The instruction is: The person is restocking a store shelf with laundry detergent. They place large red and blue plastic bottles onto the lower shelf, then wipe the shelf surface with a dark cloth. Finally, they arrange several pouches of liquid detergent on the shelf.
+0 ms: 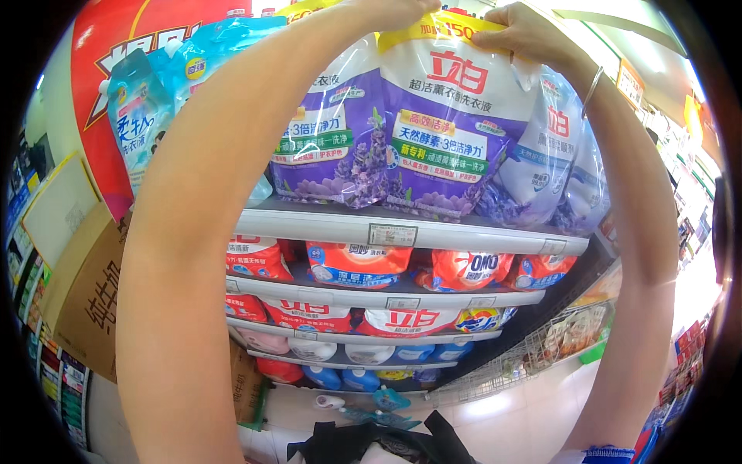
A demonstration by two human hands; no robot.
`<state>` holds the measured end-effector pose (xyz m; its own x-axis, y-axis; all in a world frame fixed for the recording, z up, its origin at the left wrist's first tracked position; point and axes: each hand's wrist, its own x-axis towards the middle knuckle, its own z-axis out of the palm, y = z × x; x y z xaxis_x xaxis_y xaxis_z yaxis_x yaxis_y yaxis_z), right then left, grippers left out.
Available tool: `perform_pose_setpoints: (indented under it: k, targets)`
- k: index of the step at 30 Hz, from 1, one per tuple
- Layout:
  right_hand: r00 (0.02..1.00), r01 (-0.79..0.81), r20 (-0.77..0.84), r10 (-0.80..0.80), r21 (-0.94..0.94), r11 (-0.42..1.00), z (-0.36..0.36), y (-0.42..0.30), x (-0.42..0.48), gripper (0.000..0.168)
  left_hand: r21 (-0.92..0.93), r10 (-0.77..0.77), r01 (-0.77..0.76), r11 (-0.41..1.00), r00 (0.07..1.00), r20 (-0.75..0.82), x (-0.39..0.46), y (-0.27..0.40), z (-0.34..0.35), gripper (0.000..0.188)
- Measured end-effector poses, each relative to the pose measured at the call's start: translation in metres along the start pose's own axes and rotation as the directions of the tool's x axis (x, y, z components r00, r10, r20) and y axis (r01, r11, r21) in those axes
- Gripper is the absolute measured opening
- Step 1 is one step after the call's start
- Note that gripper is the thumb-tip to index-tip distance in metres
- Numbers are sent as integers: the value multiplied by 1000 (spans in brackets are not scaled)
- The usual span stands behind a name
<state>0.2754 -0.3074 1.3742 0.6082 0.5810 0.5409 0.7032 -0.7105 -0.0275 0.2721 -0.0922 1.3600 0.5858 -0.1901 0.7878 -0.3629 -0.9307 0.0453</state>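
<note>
A purple-and-white laundry detergent pouch (443,139) with a yellow top band stands upright on the top shelf (324,226). My right hand (524,35) pinches its upper right corner, thumb in front. At its upper left edge is my left hand (400,13), partly cut off by the picture's top, with the fingers closed at the pouch's rim. A matching pouch (330,145) stands directly to the left, partly behind my left forearm. To the right are pale lavender pouches (545,151), and light-blue pouches (142,110) stand at the far left.
Lower shelves hold red detergent bags (359,264) and several bottles (371,354). Blue pouches (391,400) and a white bottle (329,401) are on the floor. Cardboard cartons (87,307) stand left; a wire basket rack (516,359) runs along the right.
</note>
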Motion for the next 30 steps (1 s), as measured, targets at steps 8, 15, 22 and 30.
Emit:
perform_pose_setpoints:
  k: [8,15,22,30]
  targets:
    - [736,207,-595,-322,-255,944,22,-8,-35,26,115,197,-161,980,859,-473,-40,2,-7,26]
    - [835,447,-349,-426,-23,894,95,-24,-154,15,-423,281,-497,757,833,-476,-197,83,66,21]
    - [980,112,57,-189,630,769,258,-34,-286,9,-847,-208,439,301,897,391,-388,110,165,13]
    - [694,-685,719,31,646,337,472,21,-510,11,-424,-422,856,-297,281,862,-611,212,331,11]
